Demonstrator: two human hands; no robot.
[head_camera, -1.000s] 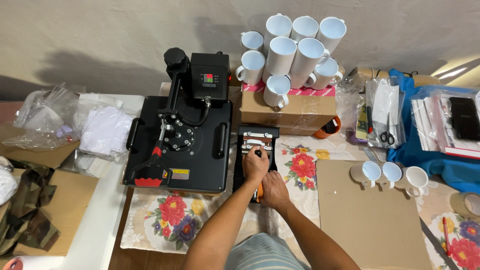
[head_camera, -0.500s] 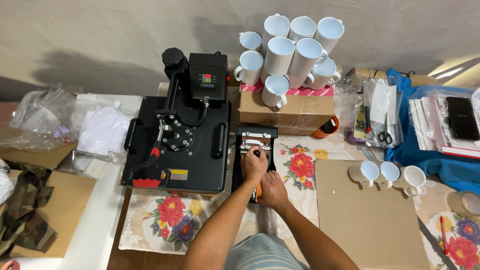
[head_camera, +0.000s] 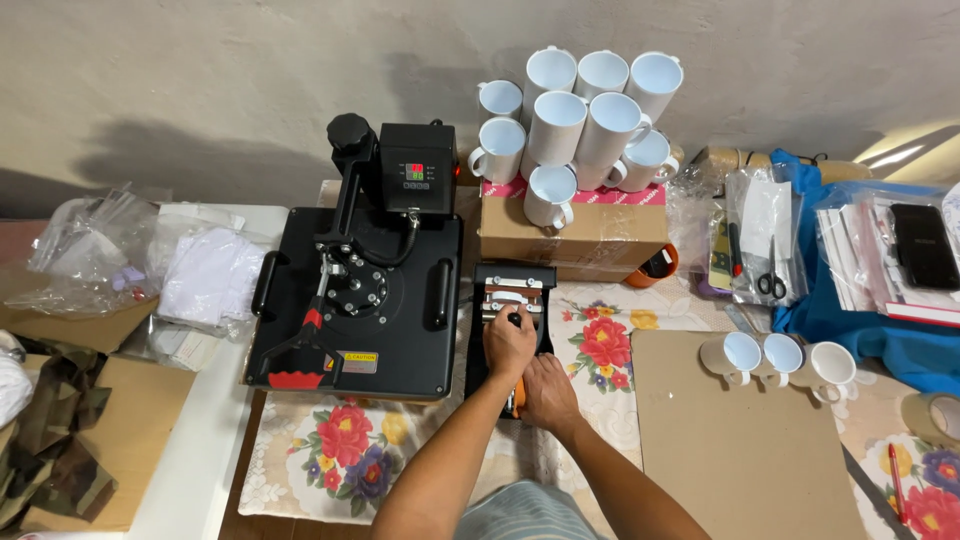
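1. Gripping a small black mug press (head_camera: 513, 300), the left hand (head_camera: 508, 345) closes over its metal clamp bars, while the right hand (head_camera: 548, 390) is wrapped around the press's near end.
2. Mug press location: middle of the surface (head_camera: 600, 460), on a floral cloth (head_camera: 340, 455).
3. Just left of it sits a large black flat heat press (head_camera: 360, 300).
4. Behind it, white mugs (head_camera: 575, 110) are stacked on a cardboard box (head_camera: 575, 235).
5. Three more white mugs (head_camera: 780, 358) stand toward the right edge.
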